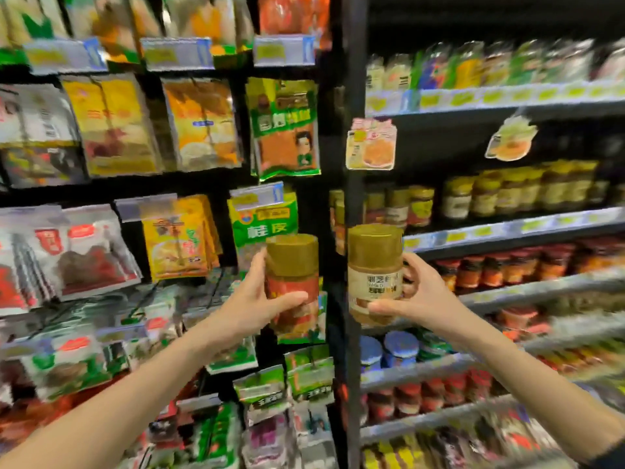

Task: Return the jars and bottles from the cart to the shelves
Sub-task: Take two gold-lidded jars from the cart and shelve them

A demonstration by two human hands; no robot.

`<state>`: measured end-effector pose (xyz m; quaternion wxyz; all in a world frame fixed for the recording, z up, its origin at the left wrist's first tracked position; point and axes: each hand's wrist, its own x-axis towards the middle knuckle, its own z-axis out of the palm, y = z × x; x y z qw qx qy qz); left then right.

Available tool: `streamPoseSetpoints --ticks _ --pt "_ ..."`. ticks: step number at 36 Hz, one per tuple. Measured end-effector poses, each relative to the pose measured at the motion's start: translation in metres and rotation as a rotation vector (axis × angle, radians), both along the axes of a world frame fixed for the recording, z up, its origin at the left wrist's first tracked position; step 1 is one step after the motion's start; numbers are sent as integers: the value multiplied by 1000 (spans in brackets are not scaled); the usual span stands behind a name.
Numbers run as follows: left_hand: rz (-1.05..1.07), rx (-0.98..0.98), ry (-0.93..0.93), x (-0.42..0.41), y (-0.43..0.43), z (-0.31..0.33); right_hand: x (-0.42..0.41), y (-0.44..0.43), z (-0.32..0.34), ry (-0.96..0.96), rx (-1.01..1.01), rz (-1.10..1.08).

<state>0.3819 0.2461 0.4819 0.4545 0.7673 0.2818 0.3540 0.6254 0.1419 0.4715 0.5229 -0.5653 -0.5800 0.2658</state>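
My left hand grips a jar with a gold lid and a red label, held upright in front of the hanging packets. My right hand grips a second gold-lidded jar with a beige label, held upright beside the black shelf post. Just behind and to the right of that jar is a shelf with similar gold-lidded jars. The two held jars stand about a hand's width apart. The cart is out of view.
A black upright post divides the hanging spice packets on the left from the jar shelves on the right. Red-lidded jars fill the shelf below, with blue-lidded jars and further rows lower down.
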Motion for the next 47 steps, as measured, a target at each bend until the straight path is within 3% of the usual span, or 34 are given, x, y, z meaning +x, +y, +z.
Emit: streamPoseSetpoints --ticks 11,19,36,47 --pt "-90 68 -57 168 -16 0 160 -58 6 -26 27 -156" --pt "-33 75 -38 239 -16 6 229 -56 9 -36 50 -175" --pt "251 172 3 310 86 11 298 61 12 -24 93 -69" --pt "383 93 27 330 145 -1 313 139 14 -7 104 7"
